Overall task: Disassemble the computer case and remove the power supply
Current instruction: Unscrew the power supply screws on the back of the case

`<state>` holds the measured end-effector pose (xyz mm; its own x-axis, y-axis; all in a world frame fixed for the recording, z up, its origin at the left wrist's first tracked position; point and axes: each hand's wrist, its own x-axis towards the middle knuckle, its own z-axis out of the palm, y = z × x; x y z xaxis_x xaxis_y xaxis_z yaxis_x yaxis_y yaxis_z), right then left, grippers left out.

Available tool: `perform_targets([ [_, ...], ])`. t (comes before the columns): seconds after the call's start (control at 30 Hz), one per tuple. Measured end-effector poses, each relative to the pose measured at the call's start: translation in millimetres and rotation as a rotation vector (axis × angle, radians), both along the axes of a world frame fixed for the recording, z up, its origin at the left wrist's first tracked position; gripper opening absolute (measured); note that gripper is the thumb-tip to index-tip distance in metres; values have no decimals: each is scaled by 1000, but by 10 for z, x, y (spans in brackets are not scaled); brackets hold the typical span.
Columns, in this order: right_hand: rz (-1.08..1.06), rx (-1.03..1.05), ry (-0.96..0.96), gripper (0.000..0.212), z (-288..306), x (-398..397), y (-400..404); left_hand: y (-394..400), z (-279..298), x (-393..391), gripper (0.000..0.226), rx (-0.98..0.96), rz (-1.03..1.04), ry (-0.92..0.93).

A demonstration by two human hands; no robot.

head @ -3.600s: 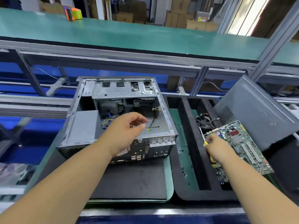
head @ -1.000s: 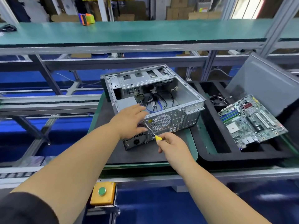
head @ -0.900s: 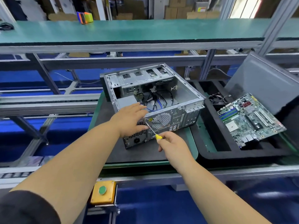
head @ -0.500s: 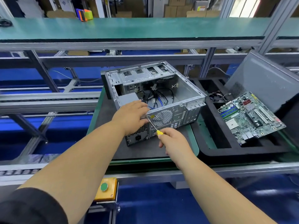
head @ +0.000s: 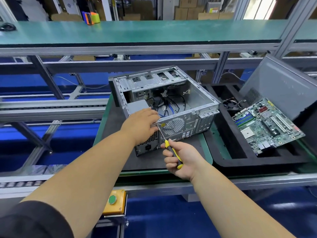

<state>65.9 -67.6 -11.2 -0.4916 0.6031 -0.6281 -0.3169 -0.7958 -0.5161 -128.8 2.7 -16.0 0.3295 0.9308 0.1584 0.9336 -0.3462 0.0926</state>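
Both hands work at the case (head: 171,100), mid-frame on a dark mat (head: 116,152). The left hand (head: 140,124) presses flat, fingers spread, on its rear corner, probably to steady it. The right hand (head: 180,157) is closed round a screwdriver (head: 169,146), tip at the rear panel beside the fan grille, likely on a supply screw. The supply (head: 147,145) sits in the case's lower-left corner. Loose cables (head: 171,103) inside may snag it. A motherboard (head: 265,124) lies in the tray (head: 240,162) at right.

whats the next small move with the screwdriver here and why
Probably turn the screwdriver to back out the screw at the rear panel's top-left corner: the right hand has its tip set there, beside the power supply, while the left hand steadies the computer case.
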Motion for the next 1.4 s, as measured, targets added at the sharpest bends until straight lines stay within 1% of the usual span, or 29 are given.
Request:
perform_targets([
  [0.07, -3, 17, -11, 29, 19, -7, 10, 2, -6, -1, 41, 4, 2, -5],
  [0.37, 10, 165, -250, 32, 70, -78, 18, 1, -17, 11, 37, 34, 1, -18],
  [0.6, 93, 297, -475, 33, 167, -129, 13, -6, -9, 27, 36, 46, -4, -34],
  [0.77, 130, 369, -622, 30, 196, -171, 5, -14, 9, 43, 36, 47, 0, -44],
  [0.8, 144, 410, -672, 29, 201, -172, 2, -19, 10, 43, 36, 51, -1, -44],
  [0.83, 173, 496, -760, 28, 201, -167, 2, -22, 10, 43, 37, 56, -3, -45],
  [0.93, 327, 872, -1176, 18, 156, -168, -11, -32, 12, 44, 38, 57, 3, -39],
  [1.0, 380, 979, -1390, 6, 128, -229, -55, -28, 12, 45, 38, 54, 6, -39],
  [1.03, 387, 1004, -1467, 6, 110, -261, -75, -25, 15, 44, 39, 53, 4, -38],
  [1.07, 388, 1034, -1515, 11, 85, -284, -81, -22, 19, 41, 39, 52, -1, -38],
  [1.1, 376, 1060, -1523, 15, 66, -283, -70, -18, 22, 38, 38, 52, -5, -39],
  [1.13, 367, 1059, -1493, 17, 69, -266, -48, -20, 25, 34, 38, 52, -8, -40],
  [1.17, 351, 1018, -1423, 20, 81, -240, -19, -24, 29, 30, 38, 51, -8, -36],
  [1.2, 329, 938, -1314, 25, 95, -204, 14, -29, 32, 28, 38, 49, -9, -30],
  [1.23, 267, 803, -1142, 31, 104, -167, 39, -34, 35, 26, 39, 45, -9, -21],
  [1.3, 103, 442, -705, 38, 104, -99, 65, -43, 53, 16, 42, 12, -9, -10],
  [1.33, 56, 316, -538, 40, 103, -51, 73, -51, 76, 7, 45, -24, -6, -40],
  [1.37, 37, 239, -418, 42, 91, -4, 88, -63, 102, -10, 49, -72, 6, -129],
  [1.4, 39, 185, -326, 43, 88, 39, 94, -87, 131, -28, 51, -119, 33, -283],
])
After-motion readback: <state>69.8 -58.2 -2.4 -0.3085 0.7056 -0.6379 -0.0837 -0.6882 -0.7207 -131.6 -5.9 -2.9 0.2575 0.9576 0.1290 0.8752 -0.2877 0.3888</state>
